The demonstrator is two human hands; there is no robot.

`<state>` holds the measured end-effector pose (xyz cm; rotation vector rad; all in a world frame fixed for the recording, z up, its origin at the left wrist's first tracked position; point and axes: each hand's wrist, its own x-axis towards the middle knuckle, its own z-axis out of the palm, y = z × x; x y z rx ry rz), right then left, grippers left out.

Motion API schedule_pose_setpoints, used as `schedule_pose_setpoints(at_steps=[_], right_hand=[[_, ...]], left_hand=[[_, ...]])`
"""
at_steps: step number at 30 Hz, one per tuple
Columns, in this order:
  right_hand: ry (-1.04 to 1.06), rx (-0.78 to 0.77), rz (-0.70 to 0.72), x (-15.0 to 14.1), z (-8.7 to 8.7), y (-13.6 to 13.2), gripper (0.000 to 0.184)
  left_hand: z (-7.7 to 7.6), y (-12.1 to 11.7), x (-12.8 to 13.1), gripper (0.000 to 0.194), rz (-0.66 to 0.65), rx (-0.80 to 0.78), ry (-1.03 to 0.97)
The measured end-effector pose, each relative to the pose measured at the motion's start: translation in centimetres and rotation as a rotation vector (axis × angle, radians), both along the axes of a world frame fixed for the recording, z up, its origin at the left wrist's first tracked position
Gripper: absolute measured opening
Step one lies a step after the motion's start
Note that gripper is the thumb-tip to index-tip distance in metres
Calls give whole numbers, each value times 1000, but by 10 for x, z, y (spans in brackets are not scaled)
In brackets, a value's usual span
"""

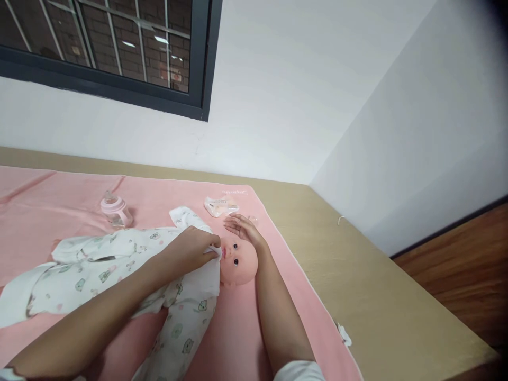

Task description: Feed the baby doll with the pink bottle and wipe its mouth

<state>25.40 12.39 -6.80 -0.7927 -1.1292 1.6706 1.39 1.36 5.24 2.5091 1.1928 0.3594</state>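
Note:
A baby doll lies on its back on a pink blanket [47, 206], its bare head [239, 260] to the right. It wears a white romper [99, 264] printed with small green animals. My left hand [190, 250] pinches a bit of white cloth [215, 253] at the doll's chin and mouth. My right hand [243, 229] rests flat against the far side of the doll's head, fingers extended and holding nothing.
A small pink baby bottle [115, 209] stands on the blanket behind the doll. A crumpled wipe packet [221, 205] lies near the blanket's far corner. The blanket covers a tan table [377, 296] set in a white-walled corner; a scrap of white [343, 334] lies at the blanket's right edge.

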Motion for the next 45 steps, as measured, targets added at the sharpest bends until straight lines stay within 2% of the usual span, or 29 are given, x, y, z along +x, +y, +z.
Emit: schedule_pose_setpoints(at_steps=[6, 13, 17, 25, 30, 34, 39, 45], right_hand=[[-2, -4, -21, 0, -3, 1, 35], [-1, 0, -5, 2, -5, 2, 37], [2, 2, -5, 1, -3, 1, 37], [-14, -20, -20, -1, 3, -3, 37], [-13, -21, -17, -1, 4, -3, 39], [-19, -15, -14, 0, 1, 0, 39], [-6, 2, -3, 1, -3, 2, 38], [-19, -23, -18, 0, 2, -1, 39]], left_hand=[[5, 5, -2, 23, 31, -3, -5], [2, 8, 0, 26, 26, 4, -30], [5, 7, 0, 28, 1, 14, -33], [10, 7, 3, 32, 39, 33, -37], [10, 4, 0, 32, 58, -73, -163], [6, 0, -1, 31, -14, -168, -292], [0, 0, 0, 41, -57, -129, -272], [2, 1, 3, 55, -6, -80, -179]])
